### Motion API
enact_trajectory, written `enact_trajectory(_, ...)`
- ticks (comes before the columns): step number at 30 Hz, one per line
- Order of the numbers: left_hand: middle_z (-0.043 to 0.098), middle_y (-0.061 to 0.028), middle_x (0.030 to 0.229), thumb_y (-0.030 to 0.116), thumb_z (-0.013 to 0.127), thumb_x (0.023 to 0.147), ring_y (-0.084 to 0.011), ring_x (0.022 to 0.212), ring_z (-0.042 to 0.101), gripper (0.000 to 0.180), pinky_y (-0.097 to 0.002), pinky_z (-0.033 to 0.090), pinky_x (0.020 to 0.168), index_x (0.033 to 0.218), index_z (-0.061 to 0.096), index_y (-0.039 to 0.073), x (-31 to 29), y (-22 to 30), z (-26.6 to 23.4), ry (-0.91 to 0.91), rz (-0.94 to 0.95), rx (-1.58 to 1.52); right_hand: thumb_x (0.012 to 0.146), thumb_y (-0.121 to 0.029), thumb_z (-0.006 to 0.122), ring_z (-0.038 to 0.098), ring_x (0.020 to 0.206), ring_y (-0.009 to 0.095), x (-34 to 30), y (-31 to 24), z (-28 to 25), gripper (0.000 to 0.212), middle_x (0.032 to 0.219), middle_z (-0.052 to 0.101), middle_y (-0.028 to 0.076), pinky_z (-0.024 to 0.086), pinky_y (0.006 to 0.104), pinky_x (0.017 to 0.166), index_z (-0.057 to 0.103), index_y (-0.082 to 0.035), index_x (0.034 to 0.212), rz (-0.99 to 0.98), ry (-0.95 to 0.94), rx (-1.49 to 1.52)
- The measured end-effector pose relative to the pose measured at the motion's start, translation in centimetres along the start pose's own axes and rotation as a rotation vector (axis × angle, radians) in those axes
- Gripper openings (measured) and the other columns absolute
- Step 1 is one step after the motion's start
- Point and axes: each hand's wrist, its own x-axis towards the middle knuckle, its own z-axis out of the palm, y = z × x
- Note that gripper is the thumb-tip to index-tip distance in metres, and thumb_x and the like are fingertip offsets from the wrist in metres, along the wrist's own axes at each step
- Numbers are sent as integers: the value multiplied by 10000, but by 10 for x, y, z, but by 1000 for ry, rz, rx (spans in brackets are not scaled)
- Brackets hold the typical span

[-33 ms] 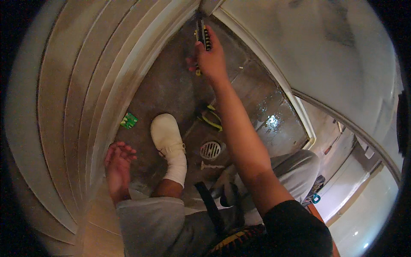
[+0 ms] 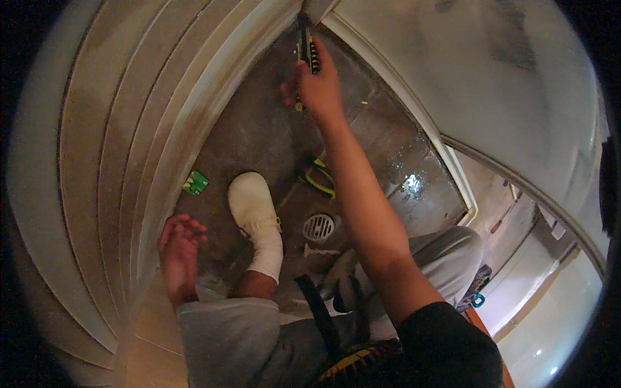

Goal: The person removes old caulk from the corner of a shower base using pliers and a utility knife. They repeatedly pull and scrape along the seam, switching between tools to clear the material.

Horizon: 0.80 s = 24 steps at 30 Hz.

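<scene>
1. The right fingers (image 2: 323, 54) are closed around a black-and-yellow tool (image 2: 306, 45), thumb along its side; the grip looks the same as in the preceding frame.
2. The right hand (image 2: 318, 89) is stretched well beyond the round floor drain (image 2: 317, 227), and the tool points into the corner farthest from that drain. Its tip is too dark to tell whether it touches anything.
3. Almost nothing has changed: the hand and tool sit where they were, give or take a tiny shift. I judge this to be steady work in one spot rather than a move elsewhere.
4. The left hand (image 2: 179, 252) is left of the drain, near the base of the panelled wall (image 2: 116, 129); its fingers are loosely curled and apart, with nothing visible in them. Contact with the wall cannot be told. It looks unmoved too.
5. Just beyond the drain lies a tool with yellow-green handles (image 2: 321, 187), partly hidden by the right forearm; a pale scrap (image 2: 319, 250) lies just on the drain's near side.
6. Left of the drain is a cream shoe (image 2: 249, 197), and farther left, by the wall, a green packet (image 2: 195, 183).
7. Right of the drain, the floor shines with a wet patch (image 2: 412, 185).
</scene>
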Motion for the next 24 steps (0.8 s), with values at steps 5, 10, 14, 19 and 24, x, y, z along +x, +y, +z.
enact_trajectory(5, 572, -80, 901, 211, 493, 904, -193, 858, 560, 221, -326, 436, 744, 1039, 518, 38, -9, 10, 20, 8, 40, 141, 799, -38, 521, 607, 899, 330, 22, 27, -6, 542, 1131, 539, 221, 519, 378, 716, 352, -56, 1313, -326, 91, -357)
enact_trajectory(10, 574, -76, 904, 204, 497, 898, -189, 855, 560, 213, -322, 435, 739, 1040, 518, 46, -6, 7, 14, 13, 1, 101, 788, -29, 515, 591, 947, 347, 33, 25, 2, 574, 1156, 527, 229, 498, 395, 786, 330, -64, 1330, -193, 74, -214)
enact_trajectory(14, 571, -68, 911, 220, 522, 883, -190, 853, 561, 236, -326, 438, 749, 1045, 520, 49, -10, 6, 4, 111, 30, 101, 833, -82, 514, 613, 679, 218, 31, 6, 19, 569, 841, 603, 142, 517, 341, 597, 282, -95, 1353, -15, -9, -66)
enact_trajectory(19, 567, -84, 996, 239, 546, 865, -197, 893, 553, 329, -339, 441, 774, 1126, 470, 54, -22, 4, -38, 141, 57, -61, 834, -136, 507, 579, 950, 368, 34, 10, 30, 587, 1049, 572, 257, 461, 408, 837, 241, -70, 1354, -267, 146, -622)
enact_trajectory(24, 530, -147, 1132, 224, 537, 862, -234, 992, 534, 404, -363, 439, 813, 1198, 412, 37, -42, 1, -72, 71, -78, -91, 806, -124, 503, 528, 1038, 409, 31, -1, 34, 596, 1096, 545, 281, 414, 431, 911, 257, -44, 1343, -212, 124, -661)
